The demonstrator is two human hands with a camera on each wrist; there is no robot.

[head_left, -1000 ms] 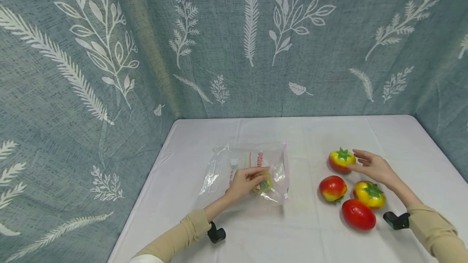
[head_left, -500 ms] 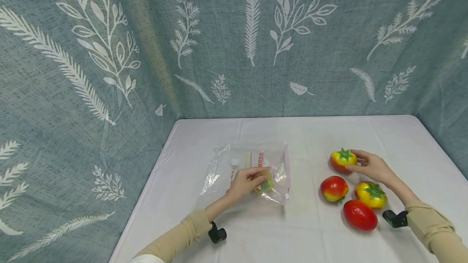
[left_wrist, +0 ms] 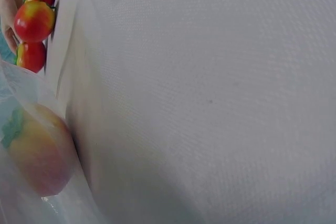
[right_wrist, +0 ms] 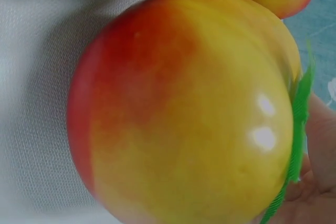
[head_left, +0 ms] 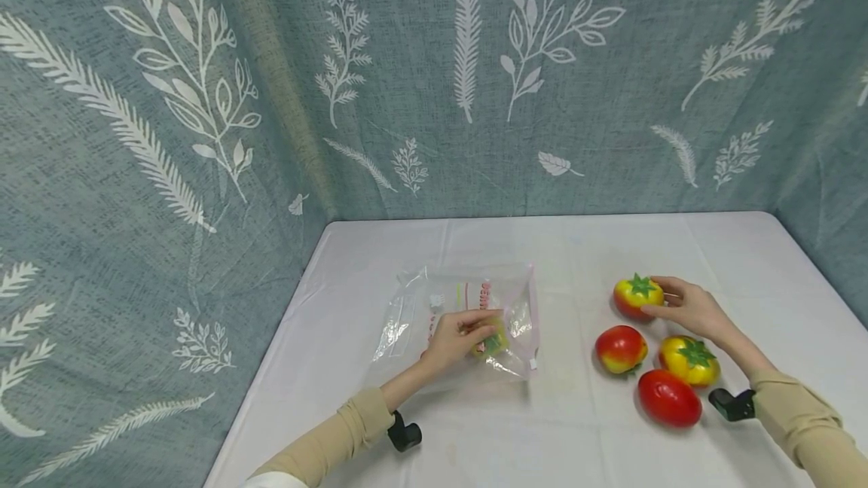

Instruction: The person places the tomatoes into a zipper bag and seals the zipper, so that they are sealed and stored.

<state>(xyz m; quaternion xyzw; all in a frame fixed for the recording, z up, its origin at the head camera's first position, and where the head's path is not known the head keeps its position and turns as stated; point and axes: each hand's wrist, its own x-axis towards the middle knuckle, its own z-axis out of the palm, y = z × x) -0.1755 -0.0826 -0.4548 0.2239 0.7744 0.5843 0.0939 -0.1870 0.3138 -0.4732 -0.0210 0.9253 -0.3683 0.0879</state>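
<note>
White desk (head_left: 475, 428): left hand (head_left: 456, 337) gripping bag (head_left: 468, 315) (tomato inside), right hand (head_left: 688, 307) grasping far tomato (head_left: 636, 295).

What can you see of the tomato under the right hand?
The tomato is glossy, plastic-looking, yellow on top shading to red at the base, with a green star-shaped calyx facing up. It sits upright on the white table, farthest back of four loose tomatoes and apart from the others. The right hand grips its right side with curled fingers.
</note>
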